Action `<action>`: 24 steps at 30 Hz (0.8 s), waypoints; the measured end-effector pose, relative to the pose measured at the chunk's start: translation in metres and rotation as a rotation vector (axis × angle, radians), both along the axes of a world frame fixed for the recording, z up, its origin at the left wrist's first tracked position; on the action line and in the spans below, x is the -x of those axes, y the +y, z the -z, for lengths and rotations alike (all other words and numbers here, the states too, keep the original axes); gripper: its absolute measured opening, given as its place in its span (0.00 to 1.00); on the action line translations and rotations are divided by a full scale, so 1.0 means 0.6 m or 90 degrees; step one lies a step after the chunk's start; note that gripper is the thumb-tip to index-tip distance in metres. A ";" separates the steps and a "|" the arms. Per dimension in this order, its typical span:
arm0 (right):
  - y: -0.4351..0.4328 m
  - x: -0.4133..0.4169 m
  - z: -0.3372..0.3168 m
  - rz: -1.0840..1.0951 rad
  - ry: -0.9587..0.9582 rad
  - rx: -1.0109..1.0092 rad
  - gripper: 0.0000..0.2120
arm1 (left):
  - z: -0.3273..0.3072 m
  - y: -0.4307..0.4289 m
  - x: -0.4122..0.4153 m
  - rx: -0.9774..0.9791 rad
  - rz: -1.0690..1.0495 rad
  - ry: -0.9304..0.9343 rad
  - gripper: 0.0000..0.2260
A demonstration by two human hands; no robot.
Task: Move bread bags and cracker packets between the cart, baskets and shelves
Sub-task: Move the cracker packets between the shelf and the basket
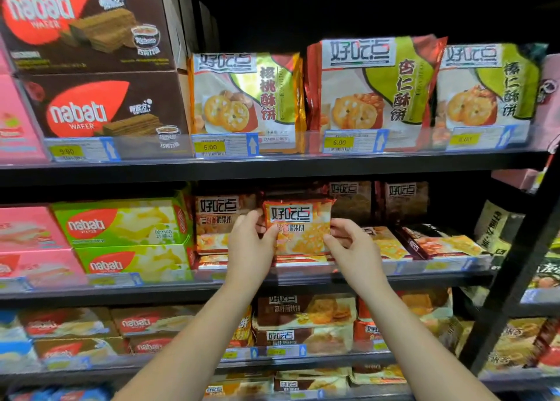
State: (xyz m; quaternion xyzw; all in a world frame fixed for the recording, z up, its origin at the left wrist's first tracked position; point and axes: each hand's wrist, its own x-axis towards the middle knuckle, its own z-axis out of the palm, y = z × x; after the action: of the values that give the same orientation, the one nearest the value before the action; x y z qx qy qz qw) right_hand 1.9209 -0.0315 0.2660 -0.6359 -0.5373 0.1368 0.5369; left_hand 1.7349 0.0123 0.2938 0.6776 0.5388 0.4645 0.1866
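- The orange cracker packet (298, 228) stands upright just above the front of the middle shelf (151, 291), over a flat stack of similar packets lying on that shelf.
- The left hand (250, 243) grips the packet's left edge, thumb on the printed face, the other fingers curled behind it.
- The right hand (353, 246) pinches the packet's right edge, its fingers bent around the side.
- Both bare forearms reach up from below the middle shelf.
- On the middle shelf, left of the hands, sit two stacked green lemon wafer boxes (121, 222), with pink wafer boxes (27, 234) further left.
- Also on it, behind the left hand, another packet of the same brand (218, 216) stands upright.
- To the right on the middle shelf, flat packets (445, 243) lie on their backs.
- On the level above the middle shelf, brown wafer boxes (100, 107) are stacked at the left, and three upright biscuit packets (372, 88) stand side by side behind yellow price tags (210, 147).
- On the level below the middle shelf lie more brown-and-cream biscuit packets (306, 313).
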 end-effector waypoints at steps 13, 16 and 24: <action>0.011 -0.008 -0.001 0.010 -0.025 0.030 0.16 | 0.029 -0.004 -0.001 -0.060 -0.019 0.095 0.27; -0.006 -0.010 -0.011 0.032 -0.098 0.042 0.22 | 0.027 -0.018 0.010 -0.073 -0.006 0.160 0.29; -0.064 0.049 -0.040 -0.082 -0.538 0.016 0.23 | 0.001 -0.093 0.079 -0.085 -0.033 0.543 0.27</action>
State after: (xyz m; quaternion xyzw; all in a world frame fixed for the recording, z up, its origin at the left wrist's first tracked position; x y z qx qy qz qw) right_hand 1.8915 -0.0700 0.2901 -0.6075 -0.7471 -0.0960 0.2520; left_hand 1.6876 -0.0437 0.2932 0.8058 0.5533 0.1811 -0.1087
